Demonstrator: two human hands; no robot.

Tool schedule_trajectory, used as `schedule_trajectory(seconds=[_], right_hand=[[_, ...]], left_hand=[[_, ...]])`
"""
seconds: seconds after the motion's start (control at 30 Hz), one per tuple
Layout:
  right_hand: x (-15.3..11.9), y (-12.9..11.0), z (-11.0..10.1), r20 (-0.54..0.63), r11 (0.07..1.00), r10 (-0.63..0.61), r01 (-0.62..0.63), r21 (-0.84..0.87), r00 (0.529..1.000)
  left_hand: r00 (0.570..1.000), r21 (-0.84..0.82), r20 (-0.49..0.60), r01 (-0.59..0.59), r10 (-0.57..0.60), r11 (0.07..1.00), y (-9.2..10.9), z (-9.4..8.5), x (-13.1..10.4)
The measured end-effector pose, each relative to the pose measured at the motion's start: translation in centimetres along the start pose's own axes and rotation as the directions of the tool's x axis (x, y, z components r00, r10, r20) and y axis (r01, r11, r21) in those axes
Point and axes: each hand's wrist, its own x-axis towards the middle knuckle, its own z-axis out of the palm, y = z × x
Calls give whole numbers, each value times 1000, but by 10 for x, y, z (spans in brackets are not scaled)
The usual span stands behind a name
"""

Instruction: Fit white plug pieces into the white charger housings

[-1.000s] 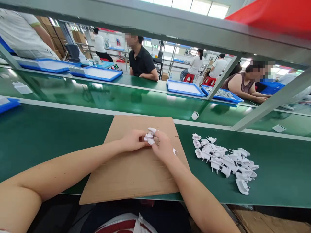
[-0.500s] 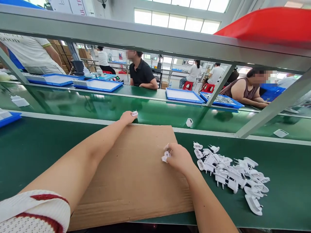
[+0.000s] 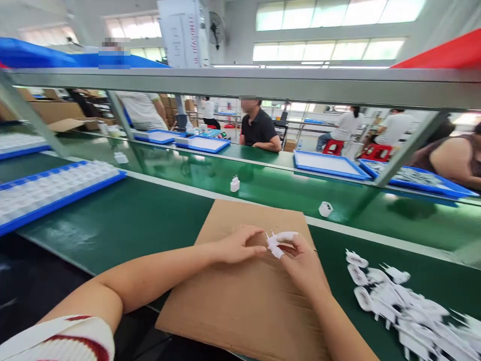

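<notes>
My right hand (image 3: 302, 260) pinches a small white plug piece (image 3: 271, 241) with thin pins pointing up. White coverings sit on its thumb and index finger. Just left of that piece is my left hand (image 3: 240, 244), its thumb and fingers apart with nothing between them. I cannot tell whether its fingertips touch the plug piece. Both hands are above a brown cardboard sheet (image 3: 240, 306). To the right, a heap of white plug pieces (image 3: 413, 313) with pins lies on the green surface. Beyond the cardboard, a white plug (image 3: 235, 184) stands upright, pins up, on the green belt.
Another white piece (image 3: 325, 209) lies on the belt (image 3: 278, 188). At the left, a blue tray (image 3: 63, 200) holds rows of white pieces. A metal crossbar (image 3: 240, 82) with slanted posts spans above the belt. Across it, a person in black (image 3: 259, 128) sits near blue-rimmed trays (image 3: 330, 164).
My left hand has let go of the white plug on the belt and come back beside my right hand. The camera view has swung left.
</notes>
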Motion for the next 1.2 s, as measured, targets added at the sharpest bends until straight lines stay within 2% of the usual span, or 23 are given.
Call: schedule_trajectory(seconds=[0.1,0.17,0.33,0.5,0.77,0.93,1.2], right_hand=[[-1,3,9,21,976,118,-120,181,993],[-1,6,12,40,959,176,-181,220,983],[0,2,9,80,962,255,-262,78,963],[5,-2,5,100,968,249,-251,1,963],[6,1,6,68,958,282,-276,-79,957],[6,4,4,63,951,307,-304,-63,950],[5,5,3,80,963,268,-263,-61,960]], left_hand=[[999,-69,1,-46,46,997,6,11,-13],[997,-80,-39,-74,71,994,5,15,-13],[988,-123,-124,-111,95,986,-5,23,-7],[978,-164,-157,-163,137,973,-15,25,-7],[980,-255,-180,-129,84,958,-20,30,-6],[981,-311,-181,-121,66,943,-19,30,-7],[992,-350,-127,-41,-4,936,-9,23,-11]])
